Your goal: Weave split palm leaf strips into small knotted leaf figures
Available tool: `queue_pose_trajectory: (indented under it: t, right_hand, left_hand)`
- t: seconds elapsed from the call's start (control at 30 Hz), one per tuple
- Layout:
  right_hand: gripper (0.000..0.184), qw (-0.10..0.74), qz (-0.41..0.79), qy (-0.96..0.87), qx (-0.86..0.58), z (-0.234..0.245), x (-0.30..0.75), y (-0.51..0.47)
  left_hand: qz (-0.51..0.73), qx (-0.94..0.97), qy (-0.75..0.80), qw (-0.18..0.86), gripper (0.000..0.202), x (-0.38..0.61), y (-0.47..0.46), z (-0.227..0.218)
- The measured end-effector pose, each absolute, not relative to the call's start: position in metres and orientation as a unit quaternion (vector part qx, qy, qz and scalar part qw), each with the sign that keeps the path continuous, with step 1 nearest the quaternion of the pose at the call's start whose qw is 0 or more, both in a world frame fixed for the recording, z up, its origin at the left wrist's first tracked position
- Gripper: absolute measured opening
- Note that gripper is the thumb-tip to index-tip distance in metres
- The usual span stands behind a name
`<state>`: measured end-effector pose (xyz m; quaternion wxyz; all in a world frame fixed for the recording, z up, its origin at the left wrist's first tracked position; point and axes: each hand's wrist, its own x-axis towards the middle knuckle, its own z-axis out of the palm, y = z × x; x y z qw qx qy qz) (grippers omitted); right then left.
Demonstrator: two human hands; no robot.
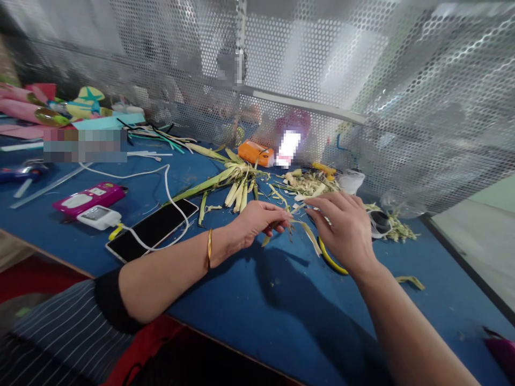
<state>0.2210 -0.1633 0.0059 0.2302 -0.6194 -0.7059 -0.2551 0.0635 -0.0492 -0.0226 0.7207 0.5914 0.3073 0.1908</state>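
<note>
My left hand [263, 221], with a gold bangle at its wrist, is closed, thumb and fingers pinching a small piece of pale dry leaf. From this pinch a thin leaf strip [298, 210] runs to the right hand, and a wider curled strip [310, 237] hangs down between the hands. Thumb and forefinger of my right hand [341, 225] close on the far end of the thin strip. Beneath it a curved yellow piece [332, 259] lies on the blue table [241, 311]. Just beyond the left hand spreads a bundle of green-yellow leaves [237, 179].
Leaf scraps [309, 184] lie behind the hands, near an orange packet [255, 154] and a lit screen [288, 146]. On the left are a dark phone [155, 229], a white device [98, 217] with its cable and a magenta case [90, 198]. Perforated metal sheeting [306, 59] closes the back.
</note>
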Motion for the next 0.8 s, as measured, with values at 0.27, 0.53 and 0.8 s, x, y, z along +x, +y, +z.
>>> queue_pose_trajectory:
  t: [0.27,0.53,0.8]
  right_hand:
    - [0.022,0.053,-0.257,-0.812,-0.521,-0.012,0.180,-0.159]
    - [0.021,-0.002,-0.357,-0.792,-0.495,-0.028,0.180,-0.155]
    - [0.020,0.104,-0.359,-0.815,-0.444,-0.031,0.178,-0.156]
  left_hand:
    - [0.202,0.495,0.265,0.803,0.019,0.066,-0.041,-0.027]
    - [0.206,0.457,0.284,0.817,0.010,0.066,-0.042,-0.020]
    - [0.210,0.472,0.283,0.808,0.008,0.065,-0.044,-0.024]
